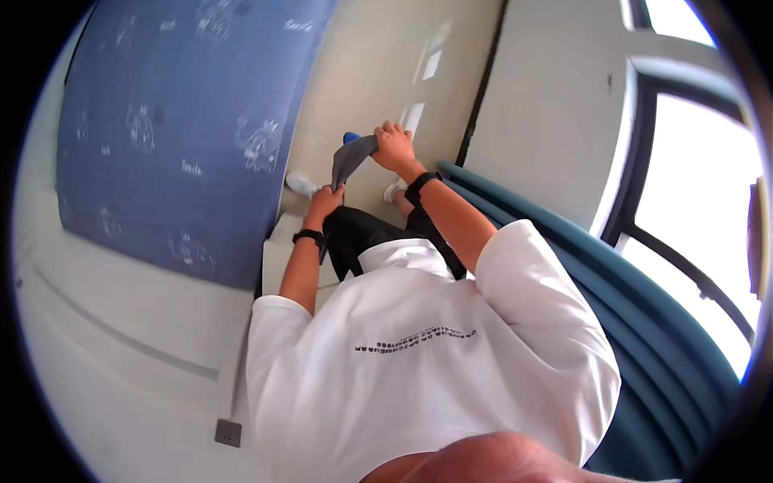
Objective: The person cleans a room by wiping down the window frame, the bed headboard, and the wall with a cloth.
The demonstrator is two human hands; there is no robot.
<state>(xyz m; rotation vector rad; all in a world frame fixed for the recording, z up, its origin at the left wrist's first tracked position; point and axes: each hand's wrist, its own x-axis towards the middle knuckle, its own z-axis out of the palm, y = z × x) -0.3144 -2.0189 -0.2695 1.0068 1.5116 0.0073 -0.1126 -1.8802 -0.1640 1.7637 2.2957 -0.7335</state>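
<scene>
My left hand and right hand, fingers closed, each grip one end of the narrow, dark-grey, cloth-like strip, which even tension should keep smooth.

The dark grey, floppy piece of cloth is plain, and a small bright blue rounded shape shows at its far edge. Black wristbands contrast with the white short-sleeved T-shirt, which bears dark printed lettering. The shorts are black. On the left, a large blue rectangular sheet carries scattered white line drawings; on the right, the long folded curtain is plain teal. The glossy floor is beige.
</scene>
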